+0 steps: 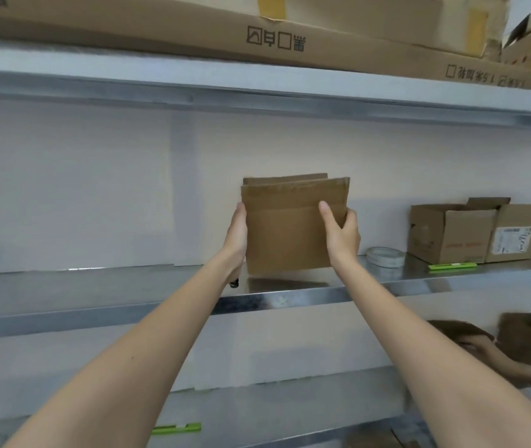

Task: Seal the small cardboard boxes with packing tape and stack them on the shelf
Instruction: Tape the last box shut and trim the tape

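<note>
**Cardboard box held up at the middle shelf**

Cardboard box (290,227), small and brown, is up in both hands at the middle shelf (290,300). Its bottom edge is just above the shelf or touching it; I cannot tell which. The left hand (237,236) presses flat on the box's left side with straight fingers. The right hand (341,236) grips the right side, thumb on the front and fingers curled round the edge. The hands are apart with the box between them.

A roll of tape (385,256) lies on the same shelf, just right of the right hand. Farther right, a green knife (451,266) lies near the front edge. Behind it, open brown boxes (451,234) sit at the shelf's right end. Long flat cartons (225,30) lie on the top shelf. Another person's hand (474,345) touches a box at the lower right.
</note>
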`<state>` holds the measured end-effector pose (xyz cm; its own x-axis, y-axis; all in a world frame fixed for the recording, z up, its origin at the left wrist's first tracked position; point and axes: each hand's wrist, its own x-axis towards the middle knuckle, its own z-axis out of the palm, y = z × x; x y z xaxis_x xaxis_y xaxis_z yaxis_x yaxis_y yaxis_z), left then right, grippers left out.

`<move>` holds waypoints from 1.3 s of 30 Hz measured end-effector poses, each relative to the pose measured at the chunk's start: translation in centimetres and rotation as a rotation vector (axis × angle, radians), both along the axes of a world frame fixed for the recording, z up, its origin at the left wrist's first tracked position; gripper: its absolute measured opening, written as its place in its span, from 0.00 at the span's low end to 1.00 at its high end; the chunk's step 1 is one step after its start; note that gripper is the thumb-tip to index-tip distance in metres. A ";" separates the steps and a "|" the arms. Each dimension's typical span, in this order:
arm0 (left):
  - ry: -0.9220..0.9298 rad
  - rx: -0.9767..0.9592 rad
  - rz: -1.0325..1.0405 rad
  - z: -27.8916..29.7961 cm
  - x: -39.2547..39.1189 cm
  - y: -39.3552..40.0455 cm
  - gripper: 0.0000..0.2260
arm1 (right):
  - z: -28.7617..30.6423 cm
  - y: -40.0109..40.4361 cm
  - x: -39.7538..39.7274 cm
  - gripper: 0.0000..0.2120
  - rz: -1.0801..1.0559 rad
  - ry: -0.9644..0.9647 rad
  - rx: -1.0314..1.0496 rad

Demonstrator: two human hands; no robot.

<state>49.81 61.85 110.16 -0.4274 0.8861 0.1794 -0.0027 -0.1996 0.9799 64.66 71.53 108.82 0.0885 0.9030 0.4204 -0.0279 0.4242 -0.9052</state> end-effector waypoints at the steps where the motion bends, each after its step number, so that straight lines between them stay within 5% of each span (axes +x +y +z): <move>1: 0.008 0.017 0.016 0.2 -0.1 -0.3 0.28 | 0.3 -0.6 -0.2 0.29 -0.031 0.018 0.012; 11: -0.004 0.130 0.068 0.5 -2.6 -6.6 0.42 | 2.0 -9.9 -3.3 0.36 -0.178 0.060 -0.006; 15: -0.018 0.197 0.183 0.1 -1.2 -13.8 0.28 | 0.1 -15.2 -4.9 0.38 -0.190 0.034 0.006; 23: -0.055 0.203 0.338 -5.3 -2.8 -24.6 0.25 | -5.8 -26.0 -7.5 0.30 -0.081 0.134 0.035; 33: -0.020 0.177 0.358 -14.4 -4.3 -36.1 0.08 | -15.5 -36.4 -8.9 0.28 0.103 0.168 0.007; 39: 0.032 0.110 0.354 -19.9 -6.7 -38.6 0.07 | -20.7 -38.6 -10.1 0.34 0.164 0.172 -0.087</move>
